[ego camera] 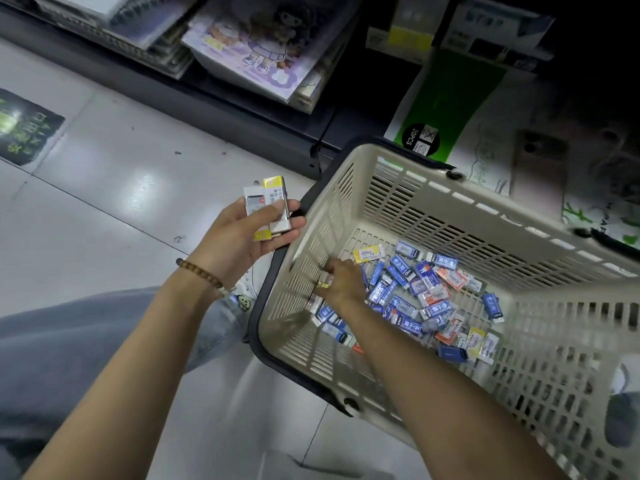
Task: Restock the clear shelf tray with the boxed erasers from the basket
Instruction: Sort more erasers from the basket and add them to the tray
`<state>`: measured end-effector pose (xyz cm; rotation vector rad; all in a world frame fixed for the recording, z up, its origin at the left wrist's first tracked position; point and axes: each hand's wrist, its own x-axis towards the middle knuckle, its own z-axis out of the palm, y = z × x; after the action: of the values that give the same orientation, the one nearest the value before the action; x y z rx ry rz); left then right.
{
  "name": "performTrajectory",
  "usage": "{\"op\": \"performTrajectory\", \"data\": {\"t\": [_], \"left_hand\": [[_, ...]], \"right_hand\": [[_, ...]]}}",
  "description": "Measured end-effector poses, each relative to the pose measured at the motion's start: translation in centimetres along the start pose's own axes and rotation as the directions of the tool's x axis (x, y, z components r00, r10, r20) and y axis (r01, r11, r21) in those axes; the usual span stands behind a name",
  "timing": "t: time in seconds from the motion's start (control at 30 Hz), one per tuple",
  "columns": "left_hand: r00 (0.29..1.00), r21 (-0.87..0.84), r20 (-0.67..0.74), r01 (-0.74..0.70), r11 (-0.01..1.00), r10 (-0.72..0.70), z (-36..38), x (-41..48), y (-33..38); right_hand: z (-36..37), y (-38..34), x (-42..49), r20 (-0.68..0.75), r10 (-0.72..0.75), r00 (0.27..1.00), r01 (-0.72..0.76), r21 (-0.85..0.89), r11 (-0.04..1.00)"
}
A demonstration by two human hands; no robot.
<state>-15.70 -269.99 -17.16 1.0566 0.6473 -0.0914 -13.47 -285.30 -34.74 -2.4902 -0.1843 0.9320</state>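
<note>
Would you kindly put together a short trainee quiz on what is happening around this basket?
1. True or false: the left hand holds boxed erasers outside the basket.
2. Where is the right hand? A) flat on the floor; B) inside the basket, among the loose erasers; C) on the shelf notebooks.
3. Fill in: most erasers lying in the basket are ___ and white.
Key: 1 true; 2 B; 3 blue.
</note>
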Motion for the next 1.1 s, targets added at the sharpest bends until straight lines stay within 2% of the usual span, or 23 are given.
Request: {"op": "performTrajectory", "data": {"t": [0.1,0.17,0.47,0.53,0.6,0.63,0.67,0.73,0.77,0.83,0.87,0.97,1.03,1.1], "left_hand": [[1.000,-0.022,0.010,0.011,1.000,-0.011,-0.1,0.0,0.0],[1.000,-0.030,0.014,0.015,0.999,-0.015,-0.2,0.0,0.0],[0.999,-0.014,0.033,0.002,1.000,-0.001,0.0,-0.3,0.2],[0.998,-0.019,0.060,-0.026,0.999,0.027,0.3,-0.4,0.4],[0.996,-0.003,0.083,-0.044,0.999,0.044,0.7,-0.6,0.6],[0.995,0.007,0.091,-0.045,0.999,0.044,1.0,-0.8,0.6],[0.994,0.005,0.098,-0.042,0.999,0.041,1.4,-0.8,0.6],[0.994,-0.027,0.103,-0.025,0.999,0.028,2.6,-0.9,0.3],[0.995,-0.043,0.102,-0.017,0.999,0.021,3.3,-0.9,0.1],[0.993,-0.042,0.115,-0.010,0.999,0.015,5.1,-1.1,-0.5],[0.990,-0.021,0.138,-0.017,1.000,0.020,6.0,-1.3,-0.8],[0.984,0.037,0.170,-0.060,0.998,0.053,7.8,-1.6,-2.4],[0.993,0.046,0.101,-0.069,0.997,0.065,7.9,-1.5,-3.0],[0.999,0.056,-0.001,-0.038,0.998,0.038,7.3,-1.2,-3.1]], "right_hand": [[-0.5,0.6,0.2,0.124,-0.060,0.990,0.075,-0.125,0.989],[-1.1,1.4,0.2,0.186,-0.090,0.978,0.117,-0.139,0.983],[-2.5,2.5,-0.3,0.287,-0.160,0.944,0.172,-0.014,0.985],[-3.4,2.5,-0.8,0.246,-0.187,0.951,0.193,-0.002,0.981],[-5.4,2.4,-1.7,0.124,-0.170,0.978,0.151,0.154,0.977],[-7.0,2.4,-2.3,0.048,-0.132,0.990,0.110,0.316,0.942],[-8.9,2.2,-3.0,-0.016,-0.087,0.996,0.083,0.504,0.860],[-13.0,1.6,-4.7,-0.094,-0.007,0.996,0.079,0.785,0.615],[-14.8,1.2,-5.6,-0.116,-0.002,0.993,0.100,0.849,0.520],[-17.2,-0.2,-7.6,-0.123,-0.072,0.990,0.142,0.890,0.433],[-17.8,-1.0,-8.6,-0.108,-0.124,0.986,0.152,0.887,0.436],[-17.2,-2.6,-10.5,-0.079,-0.228,0.970,0.193,0.820,0.538],[-17.0,-2.9,-11.2,-0.079,-0.225,0.971,0.197,0.799,0.569],[-17.8,-2.7,-11.5,-0.090,-0.191,0.978,0.182,0.813,0.553]]}}
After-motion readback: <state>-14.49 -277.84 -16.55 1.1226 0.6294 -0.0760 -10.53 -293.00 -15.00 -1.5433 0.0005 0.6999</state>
